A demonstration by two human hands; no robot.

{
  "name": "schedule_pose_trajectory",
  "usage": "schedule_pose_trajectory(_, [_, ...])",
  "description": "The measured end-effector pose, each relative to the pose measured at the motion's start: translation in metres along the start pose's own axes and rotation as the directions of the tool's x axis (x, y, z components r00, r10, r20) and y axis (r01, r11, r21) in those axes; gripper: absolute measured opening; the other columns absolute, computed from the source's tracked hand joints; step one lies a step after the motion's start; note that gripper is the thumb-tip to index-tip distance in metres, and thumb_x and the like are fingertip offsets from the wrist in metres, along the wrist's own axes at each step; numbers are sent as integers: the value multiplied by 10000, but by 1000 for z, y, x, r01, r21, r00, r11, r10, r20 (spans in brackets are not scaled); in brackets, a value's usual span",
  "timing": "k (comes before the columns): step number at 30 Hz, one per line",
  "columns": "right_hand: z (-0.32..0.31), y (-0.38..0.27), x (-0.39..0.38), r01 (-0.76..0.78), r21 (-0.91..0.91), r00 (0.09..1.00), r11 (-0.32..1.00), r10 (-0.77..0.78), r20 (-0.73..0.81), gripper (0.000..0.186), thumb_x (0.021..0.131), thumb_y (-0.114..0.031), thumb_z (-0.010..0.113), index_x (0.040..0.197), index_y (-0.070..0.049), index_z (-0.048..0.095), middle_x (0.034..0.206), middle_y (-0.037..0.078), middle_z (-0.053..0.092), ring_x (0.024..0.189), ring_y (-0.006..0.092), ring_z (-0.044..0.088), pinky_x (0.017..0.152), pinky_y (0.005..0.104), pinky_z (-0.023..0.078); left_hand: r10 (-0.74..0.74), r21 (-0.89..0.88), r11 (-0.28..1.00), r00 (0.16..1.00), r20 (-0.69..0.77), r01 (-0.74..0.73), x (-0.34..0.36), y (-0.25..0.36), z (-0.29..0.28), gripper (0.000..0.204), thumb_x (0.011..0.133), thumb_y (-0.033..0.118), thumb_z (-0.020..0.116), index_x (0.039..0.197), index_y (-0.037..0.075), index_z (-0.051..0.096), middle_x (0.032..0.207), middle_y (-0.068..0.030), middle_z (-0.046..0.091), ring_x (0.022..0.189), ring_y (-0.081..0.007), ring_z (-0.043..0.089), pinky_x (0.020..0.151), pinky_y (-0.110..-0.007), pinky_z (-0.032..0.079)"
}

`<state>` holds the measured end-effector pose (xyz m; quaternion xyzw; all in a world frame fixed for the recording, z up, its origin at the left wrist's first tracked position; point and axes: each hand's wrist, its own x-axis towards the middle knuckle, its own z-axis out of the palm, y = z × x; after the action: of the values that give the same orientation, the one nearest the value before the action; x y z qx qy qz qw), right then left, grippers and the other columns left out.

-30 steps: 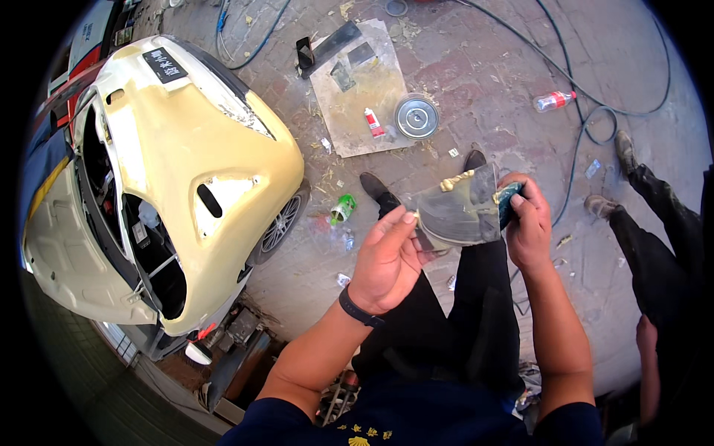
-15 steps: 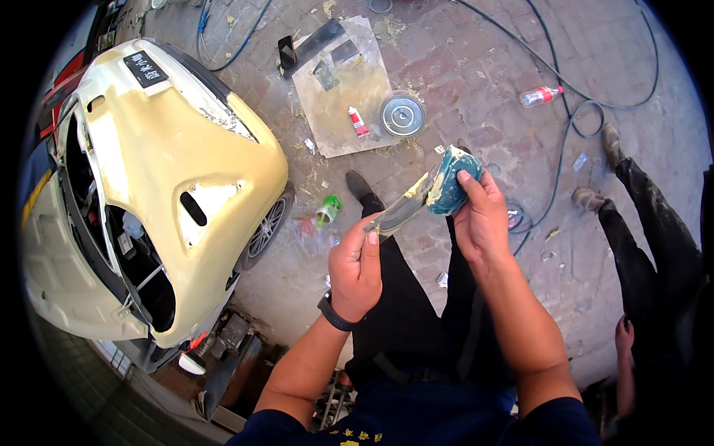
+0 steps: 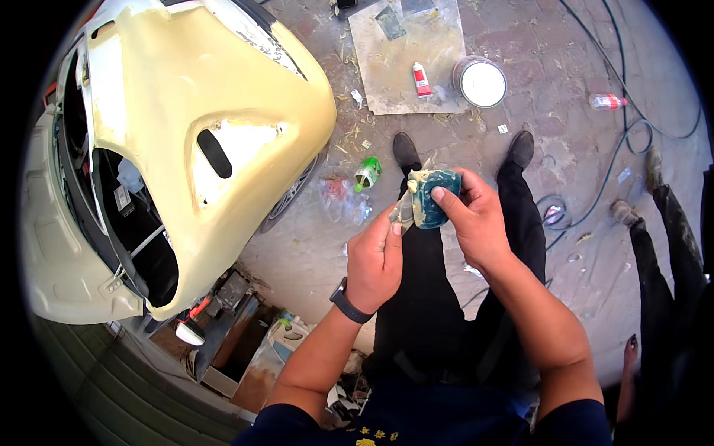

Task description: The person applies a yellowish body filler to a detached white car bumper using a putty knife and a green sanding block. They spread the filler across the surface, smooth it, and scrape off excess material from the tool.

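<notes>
My right hand (image 3: 476, 223) grips a teal putty spreader (image 3: 445, 202), its thumb pressed on the flat face. Cream putty (image 3: 414, 184) clings along the spreader's left edge. My left hand (image 3: 375, 256), wearing a dark wristband, pinches a thin grey putty knife (image 3: 402, 213) between thumb and fingers. The knife is smeared with putty and meets the teal spreader's left edge. Both tools are held up in front of my legs. To the left stands a car body (image 3: 171, 111) coated in cream-yellow filler, with a dark slot in a bare white patch.
Ahead on the paving lies a stained board (image 3: 379, 74) with a red-and-white tube (image 3: 422, 79); a round can (image 3: 482, 83) stands at its edge. A green bottle (image 3: 368, 174), a clear bottle (image 3: 608, 102) and a hose (image 3: 617, 52) lie about. Another person's legs (image 3: 654, 253) are at right.
The putty knife has turned and come closer against the teal spreader. My view has shifted, so the car and board sit farther right and the board higher.
</notes>
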<state>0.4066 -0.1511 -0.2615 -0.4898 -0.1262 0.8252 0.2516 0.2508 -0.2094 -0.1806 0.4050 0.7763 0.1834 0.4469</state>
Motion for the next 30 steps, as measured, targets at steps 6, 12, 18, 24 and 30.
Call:
schedule_pose_trajectory(6, [64,111,73,31,25,983,999,-35,181,217,1018,-58,688,1210,32,646,1043,36,723,933,73,647,835,265,540,-100,292,953,993,66,77,-5,-142,-61,277,1044,54,522,1258,-43,668,993,-294,720,899,-496,700,764,-487,558])
schedule_pose_trajectory(12, [82,236,221,5,337,993,942,35,-112,350,995,-42,691,1323,45,606,1097,71,728,952,117,687,867,288,562,-271,558,813,957,107,168,-30,-284,-122,251,1055,89,526,1213,-41,671,955,-312,706,902,-511,695,750,-512,551])
schedule_pose_trajectory(18, [100,297,317,-30,180,980,983,65,-188,351,961,-74,705,1294,31,663,1073,103,743,907,155,693,790,333,565,-419,632,723,905,79,279,-59,-357,-146,216,1049,117,548,1170,5,689,903,-291,703,881,-495,698,716,-499,549])
schedule_pose_trajectory(24, [115,316,354,50,4,961,999,-47,-272,336,963,-77,705,1279,34,681,1055,85,750,899,143,682,806,325,551,-469,612,722,879,88,324,-60,-382,-127,171,1040,135,554,1095,25,673,889,-285,687,855,-521,661,706,-560,529])
schedule_pose_trajectory(30, [123,305,319,114,28,981,993,-108,-163,298,948,-129,670,1215,-4,719,1058,157,775,954,233,734,873,378,558,-447,601,739,889,100,304,-60,-393,-117,182,1036,130,554,1060,-10,667,852,-282,677,828,-505,665,687,-504,521])
